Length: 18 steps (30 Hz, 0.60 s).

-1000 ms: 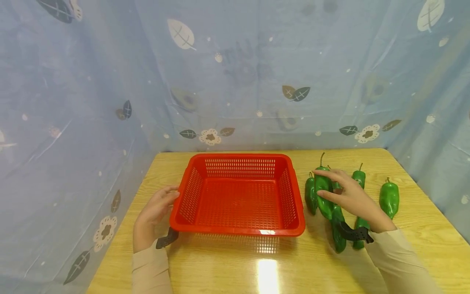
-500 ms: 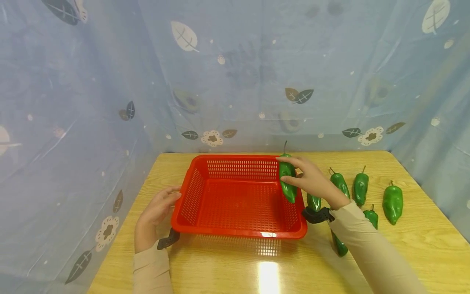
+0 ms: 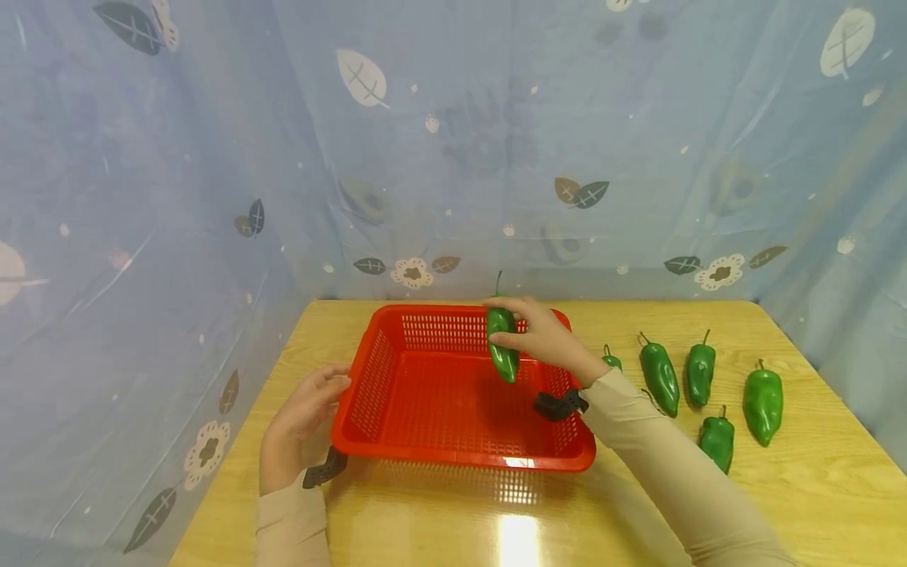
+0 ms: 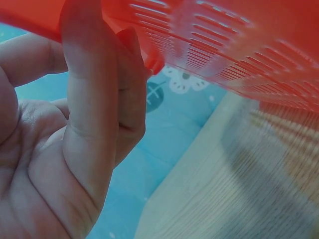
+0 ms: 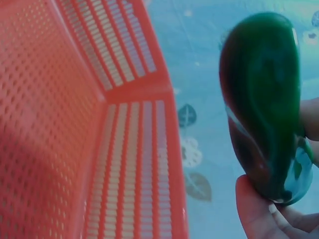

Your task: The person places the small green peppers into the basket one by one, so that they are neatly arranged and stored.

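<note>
Right hand [image 3: 534, 331] grasping 1 green pepper [image 3: 505, 354], thumb on one side, fingers on the other. Pepper is held up over the far part of the red basket [image 3: 453, 458], stem pointing up and away, smooth tip toward the person. In the right wrist view it shows apart from the basket wall, with fingertips on its side and lower end.

Left hand [image 3: 308, 398] at the basket's left rim, fingers bent and gripping the edge, palm outside. Left wrist view: 1 finger crosses in front of the rim, slotted wall beside it.

Basket is rectangular, slotted walls, mesh floor, sits on the wood table [image 3: 418, 524] with its open side up.

More green peppers lie on the table right of the basket: 1 partly hidden by the right sleeve [image 3: 659, 441], then a long pepper [image 3: 659, 378], a shorter pepper [image 3: 700, 372], a wide pepper [image 3: 764, 403] farthest right, and a stubby pepper [image 3: 717, 441] nearer the person. None of these last 4 touch each other.

Both wrists have black straps; 1 strap [image 3: 326, 468] on the left, 1 on the right. Left sleeve [image 3: 292, 524] is beige, same as the right. Blue cloth [image 3: 453, 157] with leaf and flower prints hangs behind.
</note>
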Tool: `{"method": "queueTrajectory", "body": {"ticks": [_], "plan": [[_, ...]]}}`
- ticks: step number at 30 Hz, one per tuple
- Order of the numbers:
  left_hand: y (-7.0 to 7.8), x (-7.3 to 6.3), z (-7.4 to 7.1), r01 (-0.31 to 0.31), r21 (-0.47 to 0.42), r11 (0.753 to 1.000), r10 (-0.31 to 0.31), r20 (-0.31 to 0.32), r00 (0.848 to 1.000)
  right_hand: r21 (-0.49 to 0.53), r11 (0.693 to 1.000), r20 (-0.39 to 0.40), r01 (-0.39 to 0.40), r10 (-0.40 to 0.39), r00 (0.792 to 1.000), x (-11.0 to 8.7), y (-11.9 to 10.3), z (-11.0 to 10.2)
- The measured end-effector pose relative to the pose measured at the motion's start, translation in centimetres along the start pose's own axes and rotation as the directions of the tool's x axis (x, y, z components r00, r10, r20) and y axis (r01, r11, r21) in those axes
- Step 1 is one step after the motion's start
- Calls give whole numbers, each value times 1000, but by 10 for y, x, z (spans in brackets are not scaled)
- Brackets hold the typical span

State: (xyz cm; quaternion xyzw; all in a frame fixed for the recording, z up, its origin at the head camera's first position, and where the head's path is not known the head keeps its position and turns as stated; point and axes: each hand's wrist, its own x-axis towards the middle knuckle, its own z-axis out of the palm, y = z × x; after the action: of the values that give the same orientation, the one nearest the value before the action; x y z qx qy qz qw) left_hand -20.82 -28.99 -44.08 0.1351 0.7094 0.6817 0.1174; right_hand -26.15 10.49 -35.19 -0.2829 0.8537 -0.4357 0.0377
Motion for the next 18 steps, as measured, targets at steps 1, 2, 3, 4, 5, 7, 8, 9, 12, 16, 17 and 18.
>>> {"method": "queueTrajectory", "body": {"ticks": [1, 2, 3, 4, 5, 7, 8, 9, 12, 16, 17, 18], "plan": [[0, 0, 0, 1, 3, 1000, -1, -1, 1000, 20, 1000, 5, -1, 1, 1000, 4, -1, 4], [0, 0, 0, 1, 7, 1000, -1, -2, 1000, 32, 1000, 10, 1, -2, 1000, 8, -2, 7], [0, 0, 0, 5, 7, 1000, -5, -9, 1000, 48, 999, 17, -6, 5, 1000, 11, -3, 11], [-1, -2, 0, 7, 10, 1000, -7, -11, 1000, 62, 998, 26, -11, 9, 1000, 14, -4, 16], [-1, -3, 0, 10, 12, 1000, -9, -15, 1000, 71, 997, 35, -23, 20, 999, 17, -5, 21], [-1, -5, 1, 11, 14, 1000, -11, -17, 1000, 90, 995, 53, -36, 31, 998, 22, -6, 30], [-1, -6, 2, 11, 12, 1000, -11, -17, 1000, 98, 995, 60, -38, 32, 998, 24, -7, 34], [0, -7, 2, 11, 9, 1000, -10, -19, 1000, 105, 993, 64, -48, 41, 997, 26, -8, 39], [0, -6, 3, 6, 6, 1000, -5, -13, 1000, 109, 992, 71, -70, 62, 995, 33, -11, 50], [-1, -3, 2, 5, 1, 1000, -5, -16, 1000, 118, 987, 99, -111, 99, 990, 44, -15, 63], [0, -2, 1, 4, 1, 1000, -4, -14, 1000, 122, 986, 109, -117, 103, 989, 47, -16, 67], [0, -2, 1, 2, -2, 1000, -2, -11, 1000, 126, 985, 117, -119, 105, 988, 50, -16, 70]]}}
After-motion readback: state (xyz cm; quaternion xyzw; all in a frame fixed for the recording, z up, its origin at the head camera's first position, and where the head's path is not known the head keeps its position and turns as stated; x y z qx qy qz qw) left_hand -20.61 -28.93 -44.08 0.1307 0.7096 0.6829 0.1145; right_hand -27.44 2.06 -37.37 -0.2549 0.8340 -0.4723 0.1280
